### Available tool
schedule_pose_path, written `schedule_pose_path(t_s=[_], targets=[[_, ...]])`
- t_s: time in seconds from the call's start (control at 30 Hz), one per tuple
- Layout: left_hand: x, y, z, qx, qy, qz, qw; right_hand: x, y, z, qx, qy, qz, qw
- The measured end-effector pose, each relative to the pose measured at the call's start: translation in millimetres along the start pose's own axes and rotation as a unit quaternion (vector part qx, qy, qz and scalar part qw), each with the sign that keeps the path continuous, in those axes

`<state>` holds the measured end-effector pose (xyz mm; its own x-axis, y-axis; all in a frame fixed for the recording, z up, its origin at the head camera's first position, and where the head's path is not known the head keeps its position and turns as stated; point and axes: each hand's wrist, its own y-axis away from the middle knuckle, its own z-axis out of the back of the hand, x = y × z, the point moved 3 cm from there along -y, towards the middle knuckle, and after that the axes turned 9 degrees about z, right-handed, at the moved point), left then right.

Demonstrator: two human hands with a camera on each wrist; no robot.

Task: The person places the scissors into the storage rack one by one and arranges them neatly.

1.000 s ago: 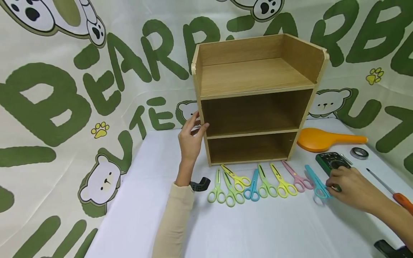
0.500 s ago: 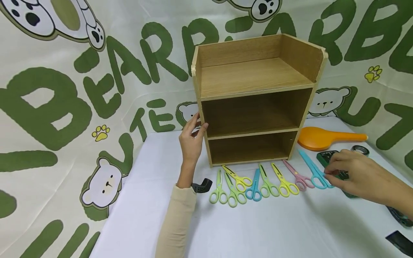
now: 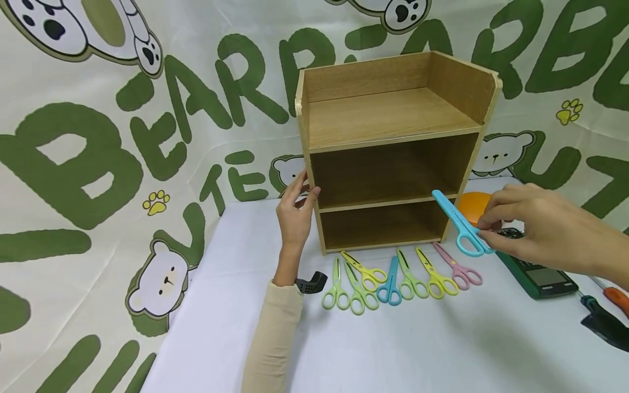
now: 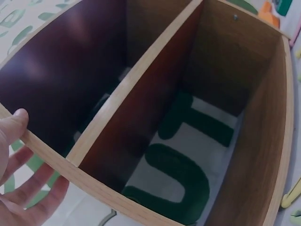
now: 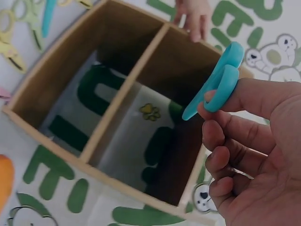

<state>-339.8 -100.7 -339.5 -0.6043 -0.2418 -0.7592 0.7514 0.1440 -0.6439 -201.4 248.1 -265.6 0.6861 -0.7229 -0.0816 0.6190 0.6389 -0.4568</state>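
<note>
My right hand [image 3: 545, 224] pinches blue scissors [image 3: 459, 221] by the handle loops, raised in front of the right side of a wooden shelf [image 3: 383, 204]. Their blades point up and left. In the right wrist view the blue scissors [image 5: 218, 87] sit between thumb and index finger, the other fingers curled below. My left hand [image 3: 297, 218] holds the shelf's left side panel. In the left wrist view the thumb of the left hand [image 4: 23, 188] is at the front edge and the fingers are outside the panel.
Several scissors, among them pink scissors [image 3: 459, 267] and yellow scissors [image 3: 436, 278], lie in a row before the shelf. At right are a dark green multimeter [image 3: 545, 278], an orange object [image 3: 473, 206], and a screwdriver [image 3: 616, 299], partly in view. A printed cloth hangs behind.
My right hand has lifted the blue scissors off the table and moved them up and left toward the shelf. The left hand keeps its place on the panel.
</note>
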Motion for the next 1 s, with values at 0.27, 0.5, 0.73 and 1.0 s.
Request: schedule_pose_path(t_s=[0.27, 0.5, 0.73, 1.0], targets=[[-1.9, 0.2, 0.7, -0.005, -0.009, 0.000, 1.0000, 5.9, -37.5, 23.1, -0.018, -0.009, 0.030, 0.999], [-0.8, -0.4, -0.2, -0.006, -0.013, -0.001, 0.9999, 6.3, -76.1, 34.8, 0.005, -0.025, 0.024, 0.999], [0.9, 0.0, 0.1, -0.006, -0.010, -0.001, 0.9999, 5.0, -114.1, 38.7, 0.015, -0.050, 0.020, 0.998], [1.2, -0.4, 0.6, -0.005, -0.013, 0.003, 0.9999, 3.7, -154.3, 40.4, 0.013, -0.041, 0.040, 0.998]])
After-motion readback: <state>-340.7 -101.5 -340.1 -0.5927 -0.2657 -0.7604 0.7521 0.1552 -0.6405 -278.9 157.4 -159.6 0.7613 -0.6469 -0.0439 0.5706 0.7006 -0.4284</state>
